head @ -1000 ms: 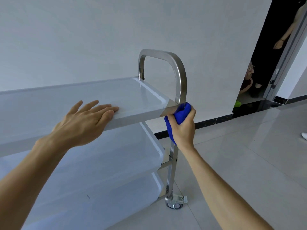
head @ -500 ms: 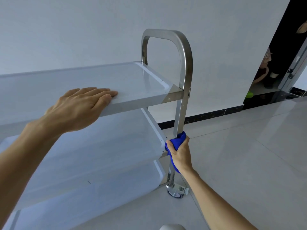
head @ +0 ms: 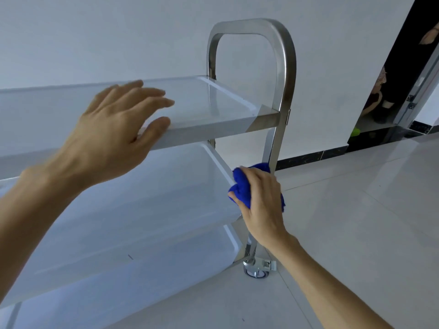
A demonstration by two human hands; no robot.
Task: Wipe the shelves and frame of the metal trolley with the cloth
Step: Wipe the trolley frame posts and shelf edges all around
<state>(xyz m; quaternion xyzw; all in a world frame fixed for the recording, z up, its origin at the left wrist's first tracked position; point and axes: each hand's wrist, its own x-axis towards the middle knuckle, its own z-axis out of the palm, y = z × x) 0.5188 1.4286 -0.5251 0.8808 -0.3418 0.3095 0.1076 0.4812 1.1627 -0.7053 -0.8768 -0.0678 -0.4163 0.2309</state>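
- Tiles [head: 356, 222] of pale, glossy stone cover the floor to our right, meeting a white wall [head: 118, 32] along a dark skirting strip [head: 306, 159].
- At far right we see a dark doorway [head: 399, 79] with a metal frame; a small green thing [head: 355, 132] lies on its floor, and what else stands inside is too dim to name.
- Our trolley [head: 287, 67] fills the left and centre: three pale, smooth shelves with raised rims, stacked one below the other, and a brushed steel hoop rising above the top shelf [head: 213, 100] at the right end.
- A caster [head: 257, 271] with a brake tab carries the near post on the floor.
- Our left hand [head: 114, 136] reaches over the front edge of the top shelf, fingers straight and spread, thumb under them by the rim; it is blurred, and we cannot tell whether it touches the shelf.
- Our right hand [head: 261, 205] grips the cloth [head: 242, 186], fingers curled round it, at the near post beside the right end of the middle shelf [head: 166, 186].
- That cloth is deep blue, fuzzy and bunched into a wad, bulging out left of and above our knuckles.
- The hand and cloth hide that stretch of post.
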